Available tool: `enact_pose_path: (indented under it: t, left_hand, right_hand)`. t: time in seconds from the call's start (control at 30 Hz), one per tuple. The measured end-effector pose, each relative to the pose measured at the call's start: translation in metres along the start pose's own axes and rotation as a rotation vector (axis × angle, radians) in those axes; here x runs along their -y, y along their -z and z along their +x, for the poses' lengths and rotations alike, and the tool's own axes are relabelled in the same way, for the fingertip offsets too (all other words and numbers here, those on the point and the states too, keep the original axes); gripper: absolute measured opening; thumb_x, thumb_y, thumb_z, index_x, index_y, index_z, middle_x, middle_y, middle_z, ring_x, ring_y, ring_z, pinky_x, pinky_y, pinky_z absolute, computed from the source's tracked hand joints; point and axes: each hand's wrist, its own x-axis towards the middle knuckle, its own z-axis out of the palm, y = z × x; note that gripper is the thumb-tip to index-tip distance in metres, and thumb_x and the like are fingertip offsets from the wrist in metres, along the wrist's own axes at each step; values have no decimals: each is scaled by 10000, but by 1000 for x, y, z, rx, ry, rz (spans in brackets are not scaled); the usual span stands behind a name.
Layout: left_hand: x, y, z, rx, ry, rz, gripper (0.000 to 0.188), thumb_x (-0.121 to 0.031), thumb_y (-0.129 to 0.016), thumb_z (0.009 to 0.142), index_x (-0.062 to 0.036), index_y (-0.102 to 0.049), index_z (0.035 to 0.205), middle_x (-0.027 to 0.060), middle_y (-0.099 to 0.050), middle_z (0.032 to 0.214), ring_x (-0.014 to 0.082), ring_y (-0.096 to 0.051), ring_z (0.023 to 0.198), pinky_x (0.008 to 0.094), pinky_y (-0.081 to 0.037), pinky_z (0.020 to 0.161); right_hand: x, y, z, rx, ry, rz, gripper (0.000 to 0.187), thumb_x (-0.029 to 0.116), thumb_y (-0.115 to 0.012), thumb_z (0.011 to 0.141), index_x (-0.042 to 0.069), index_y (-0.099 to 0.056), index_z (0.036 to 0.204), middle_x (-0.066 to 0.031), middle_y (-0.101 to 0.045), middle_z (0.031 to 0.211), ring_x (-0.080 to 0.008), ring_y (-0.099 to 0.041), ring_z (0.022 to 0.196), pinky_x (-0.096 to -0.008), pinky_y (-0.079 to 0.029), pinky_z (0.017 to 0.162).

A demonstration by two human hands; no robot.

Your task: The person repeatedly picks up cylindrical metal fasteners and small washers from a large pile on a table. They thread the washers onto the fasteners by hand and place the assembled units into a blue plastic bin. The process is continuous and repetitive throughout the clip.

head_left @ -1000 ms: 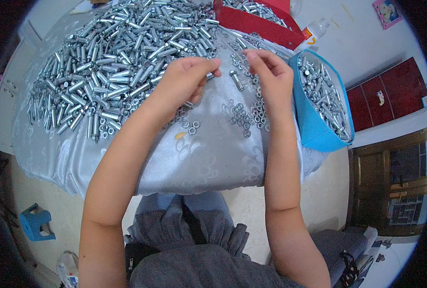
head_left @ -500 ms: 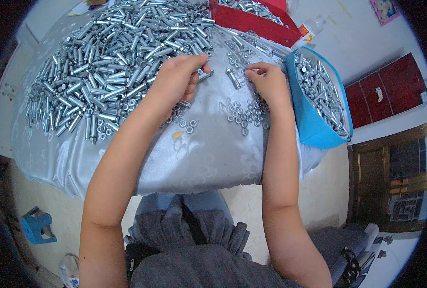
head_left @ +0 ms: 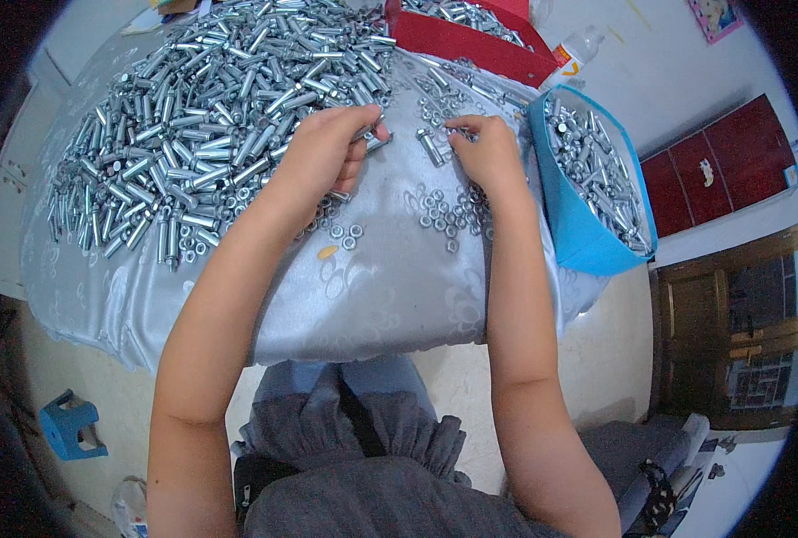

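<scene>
My left hand point(head_left: 327, 148) is closed at the right side of a big heap of silvery sleeve anchor bolts point(head_left: 228, 108). The end of one bolt point(head_left: 379, 142) sticks out past its curled fingers, and another metal end shows below the palm. Opposite it, my right hand point(head_left: 488, 152) has thumb and forefinger pinched together; whatever is between them is too small to make out. A single anchor bolt point(head_left: 430, 146) lies on the cloth between the two hands. Loose hex nuts point(head_left: 444, 211) are scattered below the right hand, with more nuts point(head_left: 349, 237) by the left wrist.
A blue fabric bin point(head_left: 587, 242) filled with bolts stands right of my right forearm. Farther back are a red bin point(head_left: 470, 40) of bolts and a clear bottle point(head_left: 573, 56). Grey satin cloth point(head_left: 372, 305) covers the table. A blue stool point(head_left: 72, 426) is on the floor at left.
My right hand has shifted slightly left, its pinched fingertips nearer the loose bolt and the left hand. The left hand keeps its grip, almost still. The whole view has drifted a little.
</scene>
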Motion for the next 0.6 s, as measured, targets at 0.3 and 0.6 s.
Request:
enact_pose_path:
  t: [0.3, 0.6]
  left_hand:
    - [0, -5, -1, -58, 2, 97, 262, -315, -479, 830, -66, -546, 787, -84, -262, 505, 38, -208, 397, 217, -153, 377]
    - [2, -7, -2, -38, -10, 103, 269, -327, -492, 818, -70, -563, 783, -85, -289, 516, 35, -229, 412, 209, -166, 389]
  right_hand:
    - [0, 2, -1, -66, 52, -29, 208, 158, -565, 739, 189, -645, 929, -183, -536, 984, -353, -486, 944, -428, -386, 837]
    - [-1, -19, 3, -102, 186, -98, 238, 167, -552, 768, 241, -630, 980, -139, -498, 1085, -325, -416, 1024, -423, -348, 873]
